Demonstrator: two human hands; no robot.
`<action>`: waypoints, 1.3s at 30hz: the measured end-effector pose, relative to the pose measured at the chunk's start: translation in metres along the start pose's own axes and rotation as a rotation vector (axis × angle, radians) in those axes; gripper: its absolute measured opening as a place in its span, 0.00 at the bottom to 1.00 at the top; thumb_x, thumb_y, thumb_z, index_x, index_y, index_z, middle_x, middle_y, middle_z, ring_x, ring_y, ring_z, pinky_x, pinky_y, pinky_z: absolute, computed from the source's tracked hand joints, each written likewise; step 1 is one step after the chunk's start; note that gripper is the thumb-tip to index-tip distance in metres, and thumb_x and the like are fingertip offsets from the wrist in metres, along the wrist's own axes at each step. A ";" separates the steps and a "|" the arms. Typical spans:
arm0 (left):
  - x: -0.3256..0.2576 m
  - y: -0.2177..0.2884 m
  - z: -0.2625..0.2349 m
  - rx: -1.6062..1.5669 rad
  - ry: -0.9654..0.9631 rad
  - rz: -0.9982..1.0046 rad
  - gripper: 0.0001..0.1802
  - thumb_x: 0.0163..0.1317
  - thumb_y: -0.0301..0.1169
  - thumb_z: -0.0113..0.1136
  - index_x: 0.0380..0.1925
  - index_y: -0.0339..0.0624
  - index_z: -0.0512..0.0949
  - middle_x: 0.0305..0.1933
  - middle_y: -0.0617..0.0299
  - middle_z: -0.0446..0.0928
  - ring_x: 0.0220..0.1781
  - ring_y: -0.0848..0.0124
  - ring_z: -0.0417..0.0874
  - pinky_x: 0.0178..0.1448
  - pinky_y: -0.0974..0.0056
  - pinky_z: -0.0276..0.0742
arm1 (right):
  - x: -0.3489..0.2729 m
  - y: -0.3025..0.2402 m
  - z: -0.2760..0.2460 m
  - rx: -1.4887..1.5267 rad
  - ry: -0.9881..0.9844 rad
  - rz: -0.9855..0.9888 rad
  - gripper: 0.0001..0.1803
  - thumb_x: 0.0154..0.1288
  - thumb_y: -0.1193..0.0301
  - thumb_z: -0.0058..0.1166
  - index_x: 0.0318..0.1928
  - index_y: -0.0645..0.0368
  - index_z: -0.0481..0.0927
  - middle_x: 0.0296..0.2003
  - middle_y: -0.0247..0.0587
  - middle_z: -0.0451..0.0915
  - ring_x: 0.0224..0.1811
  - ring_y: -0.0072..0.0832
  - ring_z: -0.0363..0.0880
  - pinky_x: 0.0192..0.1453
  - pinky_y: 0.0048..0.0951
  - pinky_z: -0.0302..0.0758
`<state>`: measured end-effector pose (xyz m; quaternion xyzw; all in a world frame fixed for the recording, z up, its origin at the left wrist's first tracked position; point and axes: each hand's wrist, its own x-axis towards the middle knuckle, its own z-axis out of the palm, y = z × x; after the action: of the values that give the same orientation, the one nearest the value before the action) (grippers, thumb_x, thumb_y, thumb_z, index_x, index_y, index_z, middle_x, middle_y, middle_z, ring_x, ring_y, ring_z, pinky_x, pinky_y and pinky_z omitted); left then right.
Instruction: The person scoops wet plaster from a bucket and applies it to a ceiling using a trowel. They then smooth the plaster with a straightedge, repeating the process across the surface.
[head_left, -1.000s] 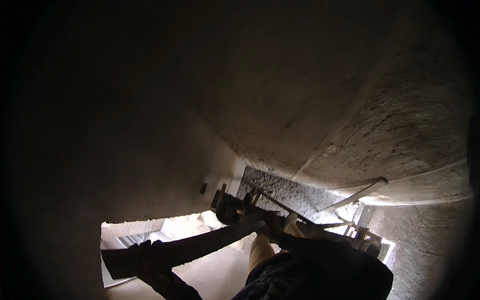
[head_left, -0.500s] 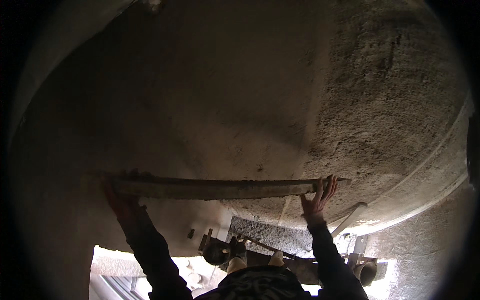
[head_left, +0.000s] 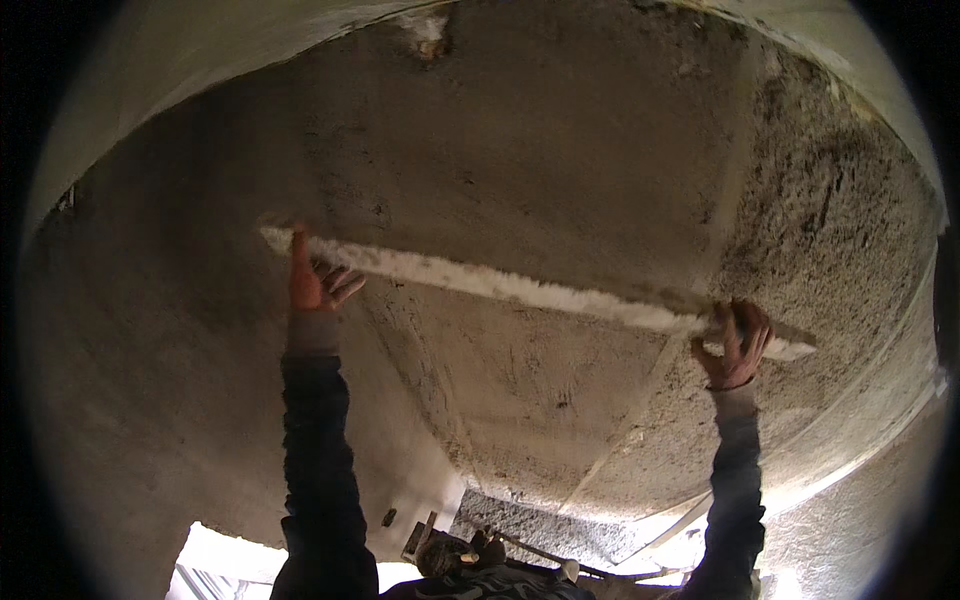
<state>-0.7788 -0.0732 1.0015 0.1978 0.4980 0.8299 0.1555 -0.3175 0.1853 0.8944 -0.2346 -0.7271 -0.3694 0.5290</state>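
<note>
A long, narrow straightedge (head_left: 500,285) smeared with pale mortar lies against the freshly plastered wall (head_left: 520,160), slanting with its left end higher. Close to that left end, my left hand (head_left: 315,280) grips it, one finger up over the bar and the others curled below. My right hand (head_left: 738,345) is wrapped round the bar near its right end, fingers over the top edge. The bar's face toward the wall is hidden. Smooth damp plaster spreads above and left of it, while the coat at the right is rough and pitted.
A pale curved band (head_left: 150,110) borders the plaster at the upper left. Below, near my body, are wooden pieces (head_left: 425,535) and a thin bar (head_left: 545,552). Bright light enters through an opening (head_left: 225,555) at the lower left. A pale strip (head_left: 680,520) leans at the lower right.
Both hands have moved the straightedge up the wall, and its left end has risen more, so it now slants. My right hand has shifted right and now wraps round the bar.
</note>
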 end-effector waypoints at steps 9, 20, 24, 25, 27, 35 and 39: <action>0.054 -0.038 0.107 0.985 -0.081 1.416 0.60 0.35 0.58 0.70 0.67 0.53 0.50 0.71 0.52 0.45 0.72 0.48 0.45 0.69 0.37 0.40 | 0.177 0.007 0.030 0.005 -0.138 -0.122 0.44 0.33 0.64 0.69 0.58 0.45 0.70 0.51 0.43 0.67 0.55 0.42 0.64 0.57 0.47 0.60; 0.177 0.010 0.174 1.029 0.035 1.699 0.47 0.43 0.55 0.66 0.63 0.52 0.59 0.59 0.53 0.66 0.63 0.55 0.64 0.71 0.42 0.44 | 0.280 0.049 0.083 -0.159 0.009 -0.243 0.46 0.43 0.44 0.62 0.65 0.37 0.60 0.52 0.43 0.68 0.56 0.43 0.64 0.64 0.50 0.55; 0.216 0.034 0.194 1.008 0.079 1.782 0.46 0.44 0.53 0.66 0.62 0.51 0.60 0.60 0.54 0.66 0.63 0.56 0.65 0.70 0.43 0.47 | 0.310 0.064 0.106 -0.166 0.083 -0.244 0.47 0.40 0.43 0.63 0.63 0.41 0.64 0.52 0.43 0.69 0.57 0.43 0.64 0.64 0.49 0.57; 0.227 0.031 0.197 0.984 0.060 1.785 0.46 0.44 0.52 0.67 0.62 0.51 0.60 0.60 0.54 0.66 0.63 0.56 0.65 0.70 0.43 0.48 | 0.312 0.068 0.110 -0.161 0.088 -0.237 0.47 0.39 0.42 0.63 0.63 0.42 0.64 0.52 0.43 0.69 0.57 0.43 0.64 0.64 0.49 0.57; 0.233 0.039 0.192 0.914 -0.045 1.736 0.44 0.44 0.48 0.69 0.62 0.50 0.61 0.61 0.56 0.65 0.63 0.55 0.64 0.70 0.45 0.49 | 0.314 0.057 0.094 -0.082 -0.060 -0.073 0.48 0.46 0.40 0.59 0.65 0.47 0.60 0.61 0.49 0.57 0.64 0.52 0.52 0.66 0.56 0.50; 0.200 -0.086 0.142 0.915 -0.162 1.579 0.47 0.42 0.47 0.71 0.62 0.46 0.61 0.62 0.57 0.65 0.66 0.53 0.60 0.71 0.41 0.41 | 0.183 0.027 0.128 0.004 0.000 -0.054 0.49 0.34 0.35 0.59 0.58 0.47 0.71 0.51 0.43 0.70 0.55 0.45 0.65 0.60 0.52 0.59; 0.157 -0.211 0.083 0.918 -0.237 1.458 0.52 0.37 0.52 0.72 0.62 0.42 0.61 0.65 0.51 0.60 0.69 0.50 0.55 0.69 0.33 0.39 | 0.066 -0.001 0.145 -0.060 -0.075 -0.061 0.49 0.32 0.34 0.59 0.56 0.47 0.73 0.51 0.42 0.70 0.56 0.44 0.65 0.63 0.53 0.57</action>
<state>-0.8627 0.1578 0.8772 0.5955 0.5131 0.4138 -0.4592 -0.4267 0.2953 0.9319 -0.2418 -0.7420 -0.3978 0.4825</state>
